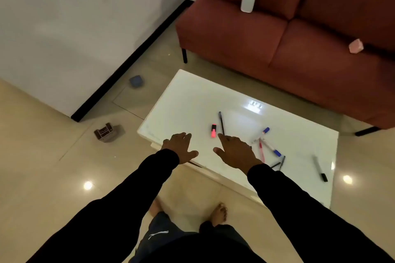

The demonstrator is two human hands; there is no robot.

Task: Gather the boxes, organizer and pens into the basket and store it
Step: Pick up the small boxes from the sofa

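I have both hands out over the near edge of the white surface (188, 100), palms down, fingers spread, nothing held in either. My left hand (180, 147) hovers over bare top; my right hand (235, 152) sits just short of the black pen (221, 123) and the pink highlighter (213, 130).

I take the surface as my landmark. On it, right of my right hand, a tangle of markers (267, 145) lies crossed over one another, and a grey marker (319, 167) rests near the right edge. Off it, on the floor to the left, sits the organizer (106, 132), with a blue box (136, 81) further back by the wall. Behind it, on the sofa (277, 49), lie a white box (248, 2) and a pink box (356, 45).

I see no basket anywhere, and that is my main worry: I judge I may fill my hands with nowhere to unload. The top looks glossy, so round pens could roll off an edge if I sweep them. The crossed markers may scatter if I grab one. The scattered boxes are easy to miss.
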